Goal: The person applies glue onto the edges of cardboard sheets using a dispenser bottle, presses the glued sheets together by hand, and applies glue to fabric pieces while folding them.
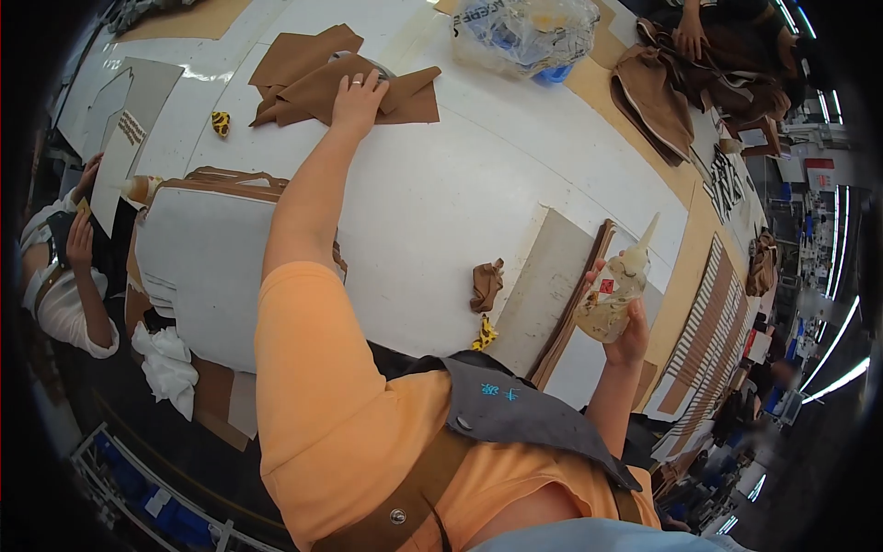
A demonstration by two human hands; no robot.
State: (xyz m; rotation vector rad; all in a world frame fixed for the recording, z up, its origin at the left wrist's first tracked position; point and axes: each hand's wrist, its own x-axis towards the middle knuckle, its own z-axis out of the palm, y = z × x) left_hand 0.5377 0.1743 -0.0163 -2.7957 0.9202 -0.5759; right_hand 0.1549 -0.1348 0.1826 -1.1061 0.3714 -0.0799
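My left hand (359, 103) reaches far across the white table and lies on a loose pile of brown leather-like pieces (303, 87). Its fingers are slightly apart. A rounded grey edge (375, 65) shows just beyond the fingers, mostly hidden by the pieces. At the right, my right hand (629, 333) is wrapped around a clear glue bottle (602, 308) with a long pale nozzle, which points up. The bottle has a red label and some yellowish contents. Beneath it lies a stack of long brown strips (572, 304) beside a grey board (543, 285).
A crumpled brown scrap (487, 285) and yellow-black bits (485, 333) lie near my body. A white-topped stack (216, 267) stands left, a plastic bag (524, 37) at the back. Co-workers' hands (81, 241) appear at the left and, over brown pieces (653, 97), at the upper right.
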